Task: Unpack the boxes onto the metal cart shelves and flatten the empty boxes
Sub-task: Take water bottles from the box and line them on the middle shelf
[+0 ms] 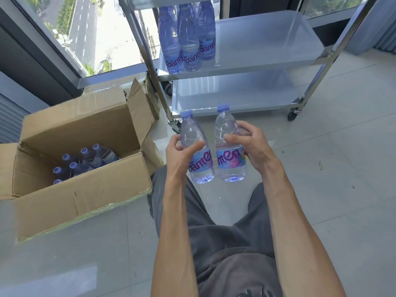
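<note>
My left hand (182, 151) grips one clear water bottle (196, 146) with a purple cap and a pink-and-blue label. My right hand (249, 142) grips a second such bottle (228, 144). Both bottles stand upright, side by side, in front of the metal cart (257, 67) and above my lap. Three like bottles (188, 39) stand at the left end of the cart's middle shelf. An open cardboard box (81, 185) sits on the floor to my left, with several capped bottles (83, 162) inside it.
The cart's bottom shelf (235, 95) lies bare, on castor wheels (292, 114). A second cardboard box (145, 93) stands behind the open one, against the cart's left leg. A large window (90, 35) runs along the back left. Pale floor tiles (342, 168) spread to the right.
</note>
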